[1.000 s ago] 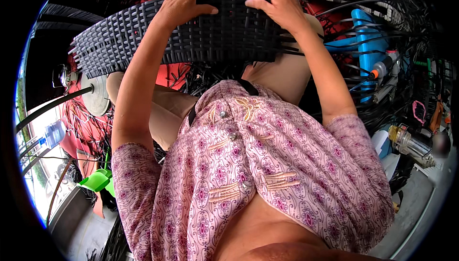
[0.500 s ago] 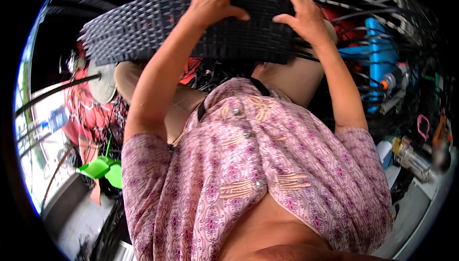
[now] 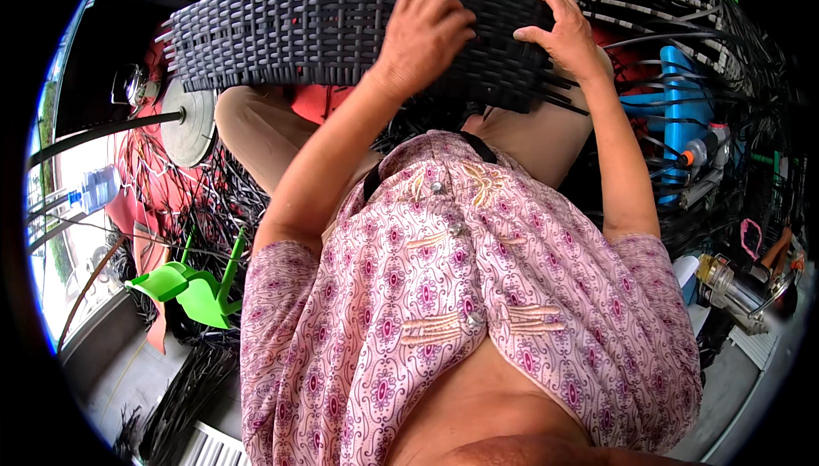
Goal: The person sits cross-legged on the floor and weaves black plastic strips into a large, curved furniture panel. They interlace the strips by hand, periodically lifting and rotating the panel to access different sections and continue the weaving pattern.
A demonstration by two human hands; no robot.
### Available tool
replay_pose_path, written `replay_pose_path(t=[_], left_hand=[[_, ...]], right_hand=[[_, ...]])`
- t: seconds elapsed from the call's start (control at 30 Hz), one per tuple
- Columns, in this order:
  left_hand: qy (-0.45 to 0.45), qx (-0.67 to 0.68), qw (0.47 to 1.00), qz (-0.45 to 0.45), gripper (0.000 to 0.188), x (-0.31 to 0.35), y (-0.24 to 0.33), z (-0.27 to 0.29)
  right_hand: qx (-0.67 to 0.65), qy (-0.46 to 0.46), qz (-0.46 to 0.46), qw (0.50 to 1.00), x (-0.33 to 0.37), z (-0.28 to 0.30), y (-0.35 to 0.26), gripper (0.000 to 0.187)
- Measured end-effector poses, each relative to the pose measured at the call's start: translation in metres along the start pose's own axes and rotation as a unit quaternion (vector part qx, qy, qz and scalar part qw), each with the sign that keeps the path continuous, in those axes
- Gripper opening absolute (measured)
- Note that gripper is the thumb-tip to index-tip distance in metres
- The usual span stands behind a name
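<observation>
A long curved panel of dark grey woven strips (image 3: 333, 31) lies across my knees, loose strip ends sticking out at both ends. My right hand (image 3: 570, 37) grips its right end, thumb on the near face and fingers over the far edge. My left hand (image 3: 426, 39) rests against the panel's face right of its middle, fingers curled in and slightly blurred. Whether a strip is pinched in those fingers is hidden.
Cut black strips (image 3: 230, 235) litter the floor at left, near a green plastic piece (image 3: 200, 287) and a round grey disc (image 3: 188, 125). At right are a blue plastic object (image 3: 682, 116), a bottle (image 3: 704, 150) and bundled strips (image 3: 648, 5).
My left hand has left the panel's upper edge, moved right and down, and its fingers have curled. The panel has shifted slightly right, its right end tilting lower. My right hand moved along with it.
</observation>
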State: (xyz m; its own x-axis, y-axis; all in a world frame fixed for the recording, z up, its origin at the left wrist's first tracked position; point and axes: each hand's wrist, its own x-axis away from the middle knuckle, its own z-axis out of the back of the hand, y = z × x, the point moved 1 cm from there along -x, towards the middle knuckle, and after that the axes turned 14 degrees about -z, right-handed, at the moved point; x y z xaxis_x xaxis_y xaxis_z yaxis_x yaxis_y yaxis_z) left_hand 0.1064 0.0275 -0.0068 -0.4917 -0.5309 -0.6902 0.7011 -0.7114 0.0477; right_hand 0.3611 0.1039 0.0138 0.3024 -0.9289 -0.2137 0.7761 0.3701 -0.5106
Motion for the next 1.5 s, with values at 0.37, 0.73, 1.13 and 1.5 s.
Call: replay_pose_path(t=[0.37, 0.73, 1.13, 1.5], left_hand=[[-0.035, -0.025, 0.998, 0.037, 0.041, 0.033, 0.040, -0.010], [0.001, -0.075, 0.986, 0.147, 0.048, 0.059, 0.009, 0.021], [0.061, 0.036, 0.992, 0.109, 0.021, 0.081, -0.042, 0.063], [-0.110, -0.112, 0.982, 0.101, 0.081, 0.081, -0.170, 0.111]], right_hand=[[0.023, 0.008, 0.010, 1.000, 0.005, -0.003, -0.003, 0.064], [0.015, -0.012, -0.033, 0.999, 0.009, 0.003, -0.010, 0.067], [0.042, 0.068, 0.090, 0.993, -0.026, -0.022, -0.095, 0.068], [0.056, 0.015, 0.141, 0.988, -0.064, -0.123, -0.171, 0.075]])
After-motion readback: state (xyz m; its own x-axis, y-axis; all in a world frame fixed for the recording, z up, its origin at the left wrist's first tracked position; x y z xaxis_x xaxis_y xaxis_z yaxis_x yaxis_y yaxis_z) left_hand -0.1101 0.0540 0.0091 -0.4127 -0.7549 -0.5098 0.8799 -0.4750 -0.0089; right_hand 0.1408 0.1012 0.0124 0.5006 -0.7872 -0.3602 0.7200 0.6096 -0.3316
